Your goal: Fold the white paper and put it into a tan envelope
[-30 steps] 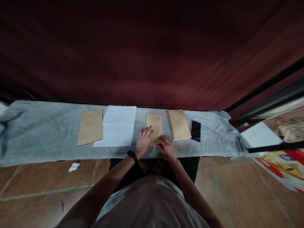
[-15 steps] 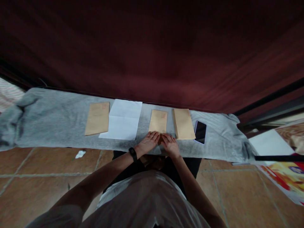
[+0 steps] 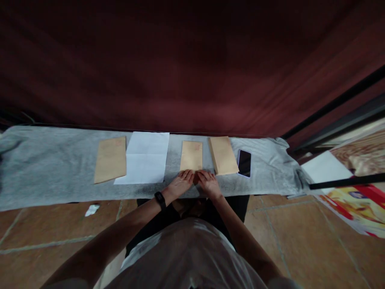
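A brown paper envelope with a small reddish mark in its far right corner lies upright before me. At its near end, my left hand and my right hand meet with fingers pressed together on the paper. Both hands are closed on that edge; the fingertips cover what the edge is doing. Just right of the envelope sits a thick stack of brown envelopes. To the left, a creased white sheet of paper lies partly beside another brown envelope.
A phone with a dark screen lies right of the stack. Everything rests on a narrow surface covered with grey cloth. Behind it hangs a dark red curtain. A crumpled white tissue and a colourful box are lower down.
The view has shifted, so things appear slightly farther left. Both hands stay at the envelope's near end, with the fingers hardly changed.
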{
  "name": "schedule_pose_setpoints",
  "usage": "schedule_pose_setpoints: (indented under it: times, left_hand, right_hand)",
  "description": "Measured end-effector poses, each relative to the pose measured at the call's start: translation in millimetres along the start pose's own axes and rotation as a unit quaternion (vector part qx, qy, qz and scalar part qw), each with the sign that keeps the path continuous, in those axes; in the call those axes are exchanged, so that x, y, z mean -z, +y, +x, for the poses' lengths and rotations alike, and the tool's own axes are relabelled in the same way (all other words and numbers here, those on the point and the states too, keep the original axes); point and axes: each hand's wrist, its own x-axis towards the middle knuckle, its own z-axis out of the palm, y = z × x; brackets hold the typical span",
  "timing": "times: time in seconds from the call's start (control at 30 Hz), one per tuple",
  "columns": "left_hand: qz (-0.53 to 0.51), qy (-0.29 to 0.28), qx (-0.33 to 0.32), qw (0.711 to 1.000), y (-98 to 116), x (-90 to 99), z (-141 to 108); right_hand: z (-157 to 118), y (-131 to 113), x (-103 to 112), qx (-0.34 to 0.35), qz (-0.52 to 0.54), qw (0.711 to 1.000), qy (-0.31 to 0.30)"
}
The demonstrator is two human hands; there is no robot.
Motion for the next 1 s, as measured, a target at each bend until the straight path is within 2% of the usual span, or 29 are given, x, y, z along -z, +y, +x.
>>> schedule_pose_setpoints:
  times: [0.13,0.27,0.33,0.4,0.53,0.6,0.63,0.67,0.7,0.77,0.8,0.83,0.9,1.0]
  left_hand:
    - [0.051,-0.009,-0.035,0.998,-2,2.6,1]
    - [0.132,0.002,-0.148,0.980,-4,7.0,1]
    - [0.157,0.003,-0.181,0.971,-3,10.1,1]
    - [0.160,-0.008,-0.162,0.974,-2,13.3,2]
    - [0.131,-0.029,-0.068,0.989,3,16.9,7]
    - [0.195,-0.057,-0.072,0.976,5,15.8,15]
    - [0.264,-0.081,-0.100,0.956,5,14.5,20]
    - [0.350,-0.105,-0.142,0.920,5,12.7,27]
    - [0.442,-0.125,-0.191,0.867,5,10.5,36]
    - [0.596,-0.131,-0.278,0.742,5,5.6,57]
    - [0.649,-0.119,-0.299,0.689,5,3.1,69]
    - [0.680,-0.101,-0.310,0.657,6,0.8,82]
    - [0.707,-0.070,-0.315,0.629,8,-2.7,108]
    - [0.724,-0.045,-0.300,0.620,13,-5.1,140]
  right_hand:
    - [-1,1,-1,0.003,0.010,1.000,0.004]
    - [-1,2,-2,0.001,0.022,1.000,0.010]
    - [-1,2,-3,-0.002,0.032,0.999,0.016]
    - [-2,3,-3,-0.003,0.043,0.999,0.021]
    - [-3,3,-5,-0.003,0.045,0.998,0.036]
    - [-4,3,-7,-0.004,0.043,0.998,0.047]
    - [-5,3,-7,-0.003,0.045,0.998,0.053]
    - [-5,3,-8,-0.002,0.047,0.997,0.057]
    - [-5,3,-8,0.000,0.051,0.997,0.061]
    - [-4,4,-9,0.004,0.059,0.996,0.065]
    - [-4,4,-9,0.004,0.063,0.996,0.067]
    - [-4,5,-10,0.003,0.068,0.995,0.070]
    - [-3,5,-11,0.001,0.080,0.994,0.078]
    - [-2,6,-13,-0.002,0.098,0.991,0.091]
